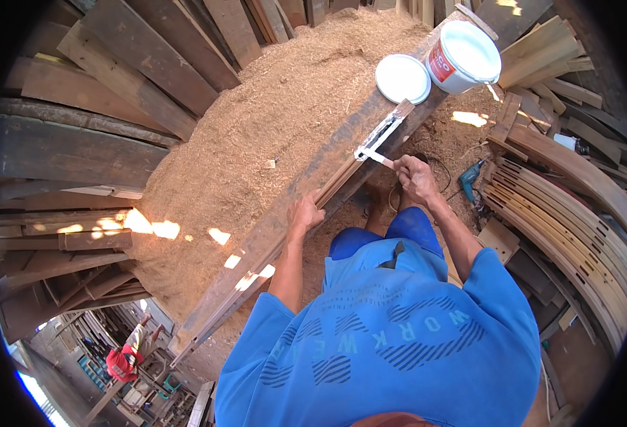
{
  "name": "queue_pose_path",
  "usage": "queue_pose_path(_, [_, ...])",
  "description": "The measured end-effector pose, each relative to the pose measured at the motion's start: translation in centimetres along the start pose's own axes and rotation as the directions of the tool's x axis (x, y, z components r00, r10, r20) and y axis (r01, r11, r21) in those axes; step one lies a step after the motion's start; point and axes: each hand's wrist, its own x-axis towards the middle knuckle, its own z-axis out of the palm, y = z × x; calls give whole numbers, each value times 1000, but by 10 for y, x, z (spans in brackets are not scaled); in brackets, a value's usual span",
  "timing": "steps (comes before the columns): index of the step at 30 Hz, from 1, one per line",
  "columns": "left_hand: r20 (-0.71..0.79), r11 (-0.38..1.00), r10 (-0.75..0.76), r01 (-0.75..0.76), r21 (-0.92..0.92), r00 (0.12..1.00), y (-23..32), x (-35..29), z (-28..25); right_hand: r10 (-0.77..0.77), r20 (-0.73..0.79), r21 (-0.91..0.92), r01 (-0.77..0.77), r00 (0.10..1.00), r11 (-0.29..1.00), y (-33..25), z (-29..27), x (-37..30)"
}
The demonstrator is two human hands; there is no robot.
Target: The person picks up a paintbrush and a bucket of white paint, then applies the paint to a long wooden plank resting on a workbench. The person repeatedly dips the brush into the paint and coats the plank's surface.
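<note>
My left hand (305, 213) is closed around the near part of a narrow bundle of wooden strips (340, 179), which lies along a long thick plank (256, 238). At the far end of these strips, white paste (380, 134) is smeared over the wood. My right hand (414, 178) grips a short flat stick (383, 160), its tip coated white and touching the pasted wood. Beyond the strips, a white round lid (403, 79) rests on the plank. Beside it stands an open white bucket (463, 60) with a red label.
Sawdust (256, 135) heaps up beyond the plank. Boards (135, 57) lean at the far left. A blue-green power drill (470, 181) and stacked curved slotted wooden pieces (555, 228) lie at my right. Another person in red (122, 361) works at the lower left.
</note>
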Motion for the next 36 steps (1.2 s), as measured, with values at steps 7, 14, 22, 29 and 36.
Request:
queue_pose_path(7, [6, 1000, -2, 2, -7, 1000, 2, 0, -2, 230, -274, 36, -229, 934, 973, 18, -22, 24])
queue_pose_path(14, [-10, 1000, -10, 9, -19, 1000, -2, -1, 4, 138, 33, -92, -134, 990, 987, 4, -40, 30])
queue_pose_path(22, [-7, 999, 11, -11, -30, 1000, 0, 0, 0, 63, 215, 25, -71, 975, 997, -1, -33, 25])
queue_pose_path(29, [-29, 1000, 13, -14, -25, 999, -3, -1, 1, 240, 38, 17, -241, 970, 970, 11, -43, 43])
queue_pose_path(36, [-41, 1000, 18, -18, -1, 999, 1, -1, 0, 100, 227, -1, -103, 969, 995, -15, -23, 19])
